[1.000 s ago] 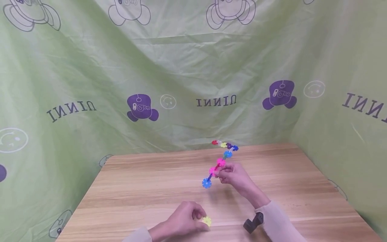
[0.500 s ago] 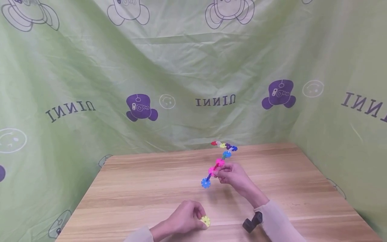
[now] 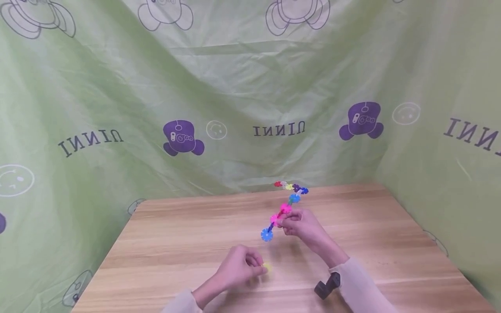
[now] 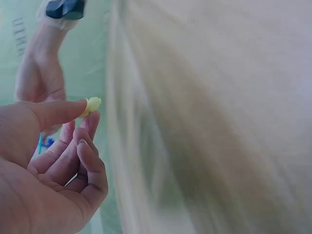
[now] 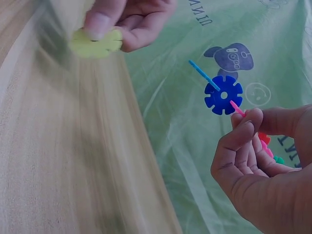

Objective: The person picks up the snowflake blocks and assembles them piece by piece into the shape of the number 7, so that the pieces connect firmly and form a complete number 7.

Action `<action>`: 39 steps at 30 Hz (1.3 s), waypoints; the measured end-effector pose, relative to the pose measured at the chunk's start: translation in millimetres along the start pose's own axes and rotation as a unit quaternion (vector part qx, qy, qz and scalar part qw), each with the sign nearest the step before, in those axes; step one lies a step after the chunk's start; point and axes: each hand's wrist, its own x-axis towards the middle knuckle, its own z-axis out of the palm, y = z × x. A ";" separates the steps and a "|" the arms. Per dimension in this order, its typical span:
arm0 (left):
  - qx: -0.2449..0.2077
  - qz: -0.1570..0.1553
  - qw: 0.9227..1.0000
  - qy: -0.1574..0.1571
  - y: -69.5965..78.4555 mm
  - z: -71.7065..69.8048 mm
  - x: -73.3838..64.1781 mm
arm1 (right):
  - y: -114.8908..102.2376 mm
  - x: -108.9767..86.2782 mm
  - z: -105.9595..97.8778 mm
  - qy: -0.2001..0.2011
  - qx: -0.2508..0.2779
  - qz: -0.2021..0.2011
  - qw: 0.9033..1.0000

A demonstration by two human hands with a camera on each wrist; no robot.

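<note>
Between thumb and forefinger, my left hand [image 3: 239,268] pinches a yellow notched disc [image 3: 267,267], also plain in the left wrist view as a yellow disc [image 4: 91,106]. My right hand [image 3: 306,229] pinches a pink disc in a chain of interlocked snowflake discs [image 3: 286,208]. The chain runs from a light blue disc [image 3: 267,234] at the near end back to a red disc [image 3: 278,184] at the far end. In the right wrist view, a dark blue disc [image 5: 224,95] joins the light blue one, seen edge-on, to the pink one. The yellow disc is apart from the chain.
A wooden table [image 3: 164,234] lies under both hands. Green printed cloth [image 3: 235,87] hangs behind it and at both sides. A black device [image 3: 328,286] is on the right wrist.
My left hand has lifted and moved forward with the yellow disc, closer to the chain's near end. My right hand and the chain have stayed almost still.
</note>
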 end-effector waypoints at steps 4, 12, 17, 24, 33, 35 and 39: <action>0.004 0.003 1.000 0.031 3.1 -5.7 3.7 | -0.4 -0.6 0.0 -0.003 0.002 -0.001 1.000; -0.010 -0.001 0.998 0.069 9.2 -10.9 12.5 | -1.1 -0.5 -0.8 0.005 0.001 0.001 1.000; -0.017 0.008 0.995 0.096 10.4 -13.7 16.6 | -0.8 -1.2 -1.2 0.006 0.001 0.000 1.000; -0.026 0.000 0.991 0.130 11.7 -18.3 20.4 | -0.6 0.9 -3.8 0.005 -0.006 -0.006 1.000; -0.021 0.012 0.988 0.153 14.6 -16.1 20.2 | -5.6 -0.8 -1.4 0.010 0.001 -0.004 1.000; -0.014 0.021 0.987 0.160 15.8 -13.5 19.1 | -5.4 -1.8 -0.5 0.011 -0.001 -0.003 1.000; 0.004 0.035 0.985 0.171 19.5 -7.4 18.6 | -4.7 -2.9 1.1 0.013 -0.005 -0.002 1.000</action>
